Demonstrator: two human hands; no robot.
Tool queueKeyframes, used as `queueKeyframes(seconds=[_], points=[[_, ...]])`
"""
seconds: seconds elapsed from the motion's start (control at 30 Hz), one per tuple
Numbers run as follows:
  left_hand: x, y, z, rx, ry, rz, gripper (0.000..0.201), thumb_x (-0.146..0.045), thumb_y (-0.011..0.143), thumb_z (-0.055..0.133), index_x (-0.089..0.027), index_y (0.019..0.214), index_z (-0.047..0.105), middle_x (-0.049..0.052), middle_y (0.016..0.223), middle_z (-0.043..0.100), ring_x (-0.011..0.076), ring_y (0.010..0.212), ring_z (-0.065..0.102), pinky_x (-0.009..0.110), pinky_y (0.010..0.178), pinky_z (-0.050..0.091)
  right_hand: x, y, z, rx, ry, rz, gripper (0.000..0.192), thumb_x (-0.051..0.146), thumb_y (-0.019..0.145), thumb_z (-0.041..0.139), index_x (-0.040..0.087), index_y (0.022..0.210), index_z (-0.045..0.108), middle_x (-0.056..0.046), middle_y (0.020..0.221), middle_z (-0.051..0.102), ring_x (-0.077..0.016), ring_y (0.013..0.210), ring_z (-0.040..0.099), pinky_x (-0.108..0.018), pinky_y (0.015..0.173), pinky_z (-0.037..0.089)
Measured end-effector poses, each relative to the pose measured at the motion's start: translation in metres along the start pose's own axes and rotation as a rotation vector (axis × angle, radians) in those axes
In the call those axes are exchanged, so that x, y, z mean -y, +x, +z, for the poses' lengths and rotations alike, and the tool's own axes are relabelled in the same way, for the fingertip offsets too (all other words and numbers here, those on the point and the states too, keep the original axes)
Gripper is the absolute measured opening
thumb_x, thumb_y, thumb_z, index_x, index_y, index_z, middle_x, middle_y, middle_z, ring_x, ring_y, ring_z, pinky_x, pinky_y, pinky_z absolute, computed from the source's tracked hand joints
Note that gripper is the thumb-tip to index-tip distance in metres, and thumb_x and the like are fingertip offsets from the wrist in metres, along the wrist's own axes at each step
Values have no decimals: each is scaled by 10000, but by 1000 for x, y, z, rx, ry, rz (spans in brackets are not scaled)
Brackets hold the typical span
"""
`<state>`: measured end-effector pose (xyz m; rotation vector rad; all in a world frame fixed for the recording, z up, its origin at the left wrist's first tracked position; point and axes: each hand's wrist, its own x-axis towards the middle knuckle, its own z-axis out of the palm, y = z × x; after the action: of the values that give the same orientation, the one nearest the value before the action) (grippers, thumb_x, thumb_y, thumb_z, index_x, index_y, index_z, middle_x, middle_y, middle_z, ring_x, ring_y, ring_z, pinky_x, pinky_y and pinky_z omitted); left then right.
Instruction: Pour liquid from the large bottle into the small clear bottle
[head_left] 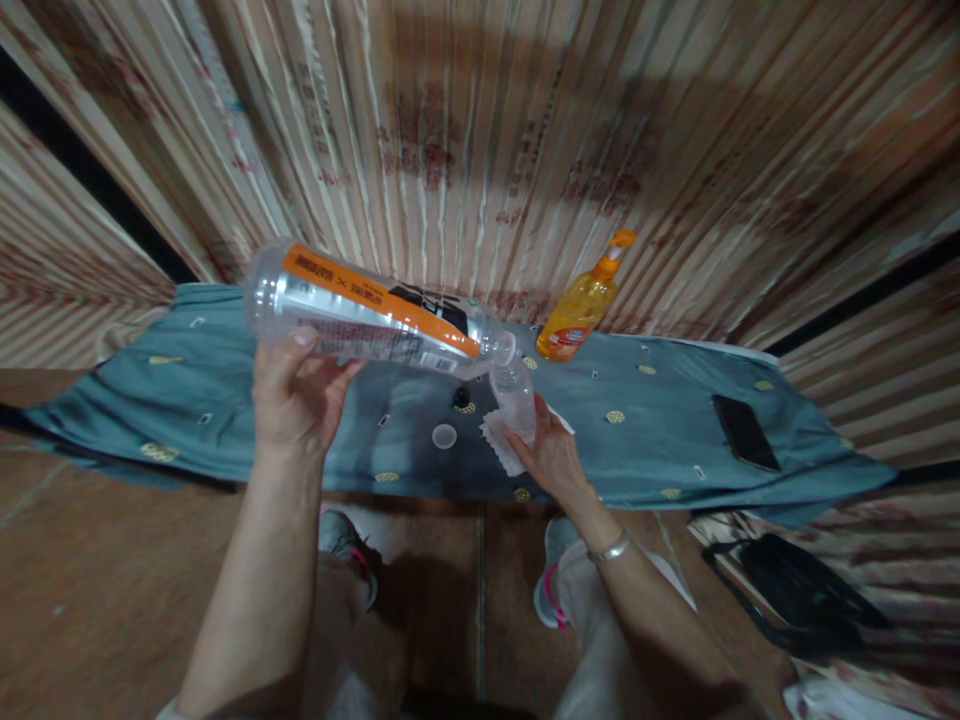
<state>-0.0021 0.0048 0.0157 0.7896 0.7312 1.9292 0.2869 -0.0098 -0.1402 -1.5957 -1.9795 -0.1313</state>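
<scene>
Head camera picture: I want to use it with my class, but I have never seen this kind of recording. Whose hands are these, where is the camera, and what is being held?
The camera sits on a person's head, looking down at their own bare hands. The left hand tilts a large clear plastic bottle with an orange label, its mouth meeting a small clear plastic cup held by the right hand. Below lies a blue patterned cloth carrying an orange pump bottle, a black phone, a small white cap and a white tissue.
</scene>
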Motion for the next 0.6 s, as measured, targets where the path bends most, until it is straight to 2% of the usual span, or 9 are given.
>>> queueKeyframes(seconds=[0.2, 0.4, 0.6], points=[[0, 0, 1, 23, 3, 14, 409, -269, 587, 769, -318, 987, 695, -21, 787, 726, 250, 853, 717, 439, 836, 604, 0, 0, -1, -1, -10, 2, 801, 670, 976, 411, 22, 1446, 418, -280, 1152, 719, -351, 1004, 734, -486, 794, 624], [-1, -1, 2, -17, -17, -10, 436, -260, 540, 795, -308, 963, 703, -20, 783, 728, 219, 758, 690, 401, 776, 613, 2, 1, -2, -16, 10, 14, 864, 729, 968, 336, 3, 1422, 453, -290, 1144, 719, -340, 993, 741, -471, 818, 617], [-1, 0, 2, -30, -7, -11, 414, -277, 520, 807, -288, 921, 704, -19, 760, 724, 209, 747, 677, 413, 789, 615, 3, 1, -2, -21, 11, 5, 907, 744, 970, 277, -26, 1411, 462, -302, 1128, 719, -346, 965, 744, -473, 795, 616]])
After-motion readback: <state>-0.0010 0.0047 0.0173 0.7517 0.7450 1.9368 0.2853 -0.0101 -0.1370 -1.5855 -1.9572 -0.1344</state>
